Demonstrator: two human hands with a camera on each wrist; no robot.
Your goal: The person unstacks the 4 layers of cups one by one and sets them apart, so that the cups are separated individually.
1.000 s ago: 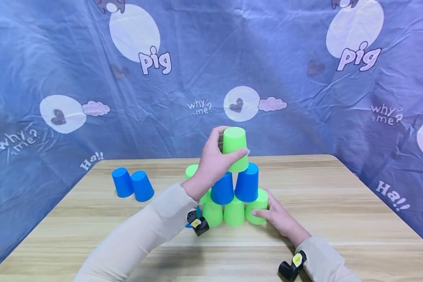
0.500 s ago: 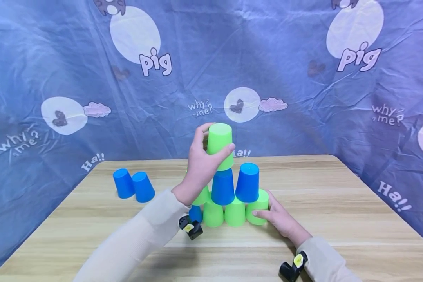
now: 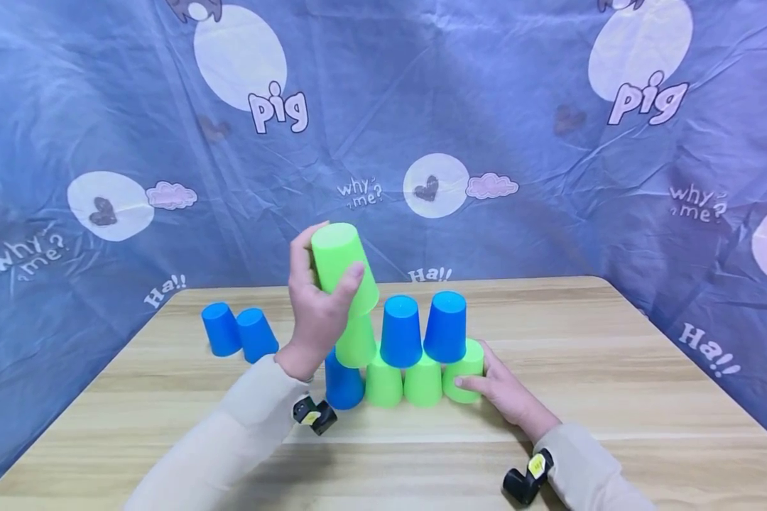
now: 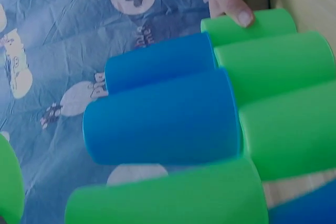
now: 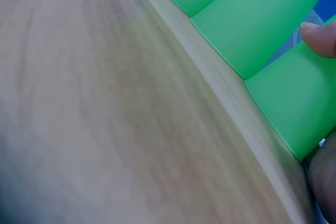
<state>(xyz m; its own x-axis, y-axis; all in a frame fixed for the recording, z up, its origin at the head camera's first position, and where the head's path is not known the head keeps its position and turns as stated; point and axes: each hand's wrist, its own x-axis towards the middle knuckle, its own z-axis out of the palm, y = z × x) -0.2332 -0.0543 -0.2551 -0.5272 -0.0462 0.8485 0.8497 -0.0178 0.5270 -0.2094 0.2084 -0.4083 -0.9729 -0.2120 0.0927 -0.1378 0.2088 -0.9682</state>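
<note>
My left hand point(image 3: 314, 306) grips an upside-down green cup point(image 3: 340, 261), tilted, with the thumb on its near side. Below it stands the second row: a green cup point(image 3: 356, 341) at left, then two blue cups point(image 3: 401, 332). In the left wrist view a gap shows between the held cup point(image 4: 8, 182) and that green cup point(image 4: 168, 198). The bottom row has a blue cup point(image 3: 344, 383) at left and three green cups. Around the rightmost green cup point(image 3: 465, 351) my right hand point(image 3: 510, 394) is curled, thumb in front; its far fingers are hidden.
Two more blue cups point(image 3: 220, 330) stand upside down, side by side, at the left of the wooden table point(image 3: 550, 319). A printed blue cloth point(image 3: 518, 142) hangs behind the table's far edge.
My left hand has carried the green cup leftward, from above the blue cups to above the left green cup, and the cup has tilted. The right hand stays on its cup.
</note>
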